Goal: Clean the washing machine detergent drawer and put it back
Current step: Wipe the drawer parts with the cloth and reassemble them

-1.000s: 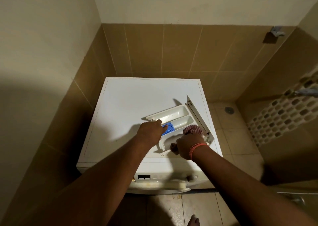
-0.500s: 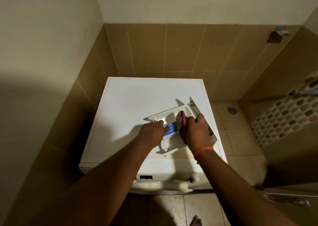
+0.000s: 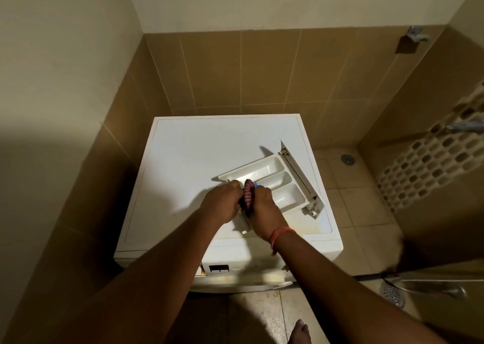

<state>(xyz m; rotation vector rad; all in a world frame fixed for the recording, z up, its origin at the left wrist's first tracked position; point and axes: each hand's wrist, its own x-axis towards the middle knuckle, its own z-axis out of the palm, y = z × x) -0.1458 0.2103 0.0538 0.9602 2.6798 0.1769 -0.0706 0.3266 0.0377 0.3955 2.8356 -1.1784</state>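
While the left hand (image 3: 222,203) clutches the detergent drawer (image 3: 277,184) mid-frame and the right hand (image 3: 263,207) grips the cloth (image 3: 248,193), hard scrubbing could skid it off the washing machine (image 3: 199,158).

One head-worn camera, looking steeply down from above.

The single wide-angle view sits at the person's head and faces forward and down into a tiled corner. The white washing machine (image 3: 209,160) fills the centre, seen from over its top; both forearms enter from the bottom edge, so the camera is within arm's reach of it. The walls bend at the borders because of the wide lens. The floor and a bare foot (image 3: 301,332) show at the bottom. No second view is given.
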